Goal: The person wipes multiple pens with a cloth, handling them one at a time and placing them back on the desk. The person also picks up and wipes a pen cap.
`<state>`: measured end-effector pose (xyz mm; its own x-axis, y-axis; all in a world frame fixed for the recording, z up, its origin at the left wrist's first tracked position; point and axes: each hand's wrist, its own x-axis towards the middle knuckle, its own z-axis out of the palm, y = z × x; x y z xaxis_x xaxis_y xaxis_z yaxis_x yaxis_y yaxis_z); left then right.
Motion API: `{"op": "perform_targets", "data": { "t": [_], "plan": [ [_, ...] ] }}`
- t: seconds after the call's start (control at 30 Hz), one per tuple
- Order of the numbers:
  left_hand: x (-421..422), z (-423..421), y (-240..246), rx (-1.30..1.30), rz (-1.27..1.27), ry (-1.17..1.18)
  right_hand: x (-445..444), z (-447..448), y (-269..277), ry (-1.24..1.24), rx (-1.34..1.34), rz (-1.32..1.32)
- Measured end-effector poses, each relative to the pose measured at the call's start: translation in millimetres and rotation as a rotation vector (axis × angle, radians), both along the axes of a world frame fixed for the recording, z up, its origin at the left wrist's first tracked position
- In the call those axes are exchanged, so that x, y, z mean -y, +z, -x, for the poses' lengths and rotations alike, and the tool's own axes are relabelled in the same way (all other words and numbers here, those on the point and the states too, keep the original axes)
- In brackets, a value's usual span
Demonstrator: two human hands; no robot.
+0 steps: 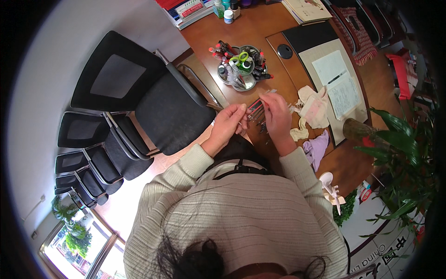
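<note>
My left hand [228, 122] is raised at the desk's edge, its thumb and fingers curled together. A small pale bit shows at its fingertips, too small to name. To its right, my right hand [277, 113] has its thumb and forefinger pinched close together. A thin red stick [255, 104], like a pen refill, runs between the two sets of fingertips; whether either hand grips it is unclear. Several thin dark refills or pens [258, 114] lie on the desk between and beyond my hands. Crumpled cream cloth [315, 108] lies right of my right hand.
A round desk organizer [246, 83] with pens and green-handled scissors [240, 58] stands beyond my hands. A lilac cloth [316, 148], an open notebook [336, 83] and a potted plant [400, 139] are at right. Black chairs [170, 104] line the left wall.
</note>
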<state>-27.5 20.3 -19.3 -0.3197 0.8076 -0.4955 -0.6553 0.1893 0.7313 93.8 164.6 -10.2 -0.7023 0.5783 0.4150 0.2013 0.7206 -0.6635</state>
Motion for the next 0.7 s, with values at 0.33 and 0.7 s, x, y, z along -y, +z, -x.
{"op": "perform_targets", "data": {
  "t": [0.33,0.7],
  "plan": [
    [5,-1,-16,-0.083,0.094,0.070,-3,61,4,0.047,0.121,-0.030],
    [5,-3,-18,-0.096,0.105,0.054,-4,67,-10,0.062,0.161,-0.059]
  ]
}}
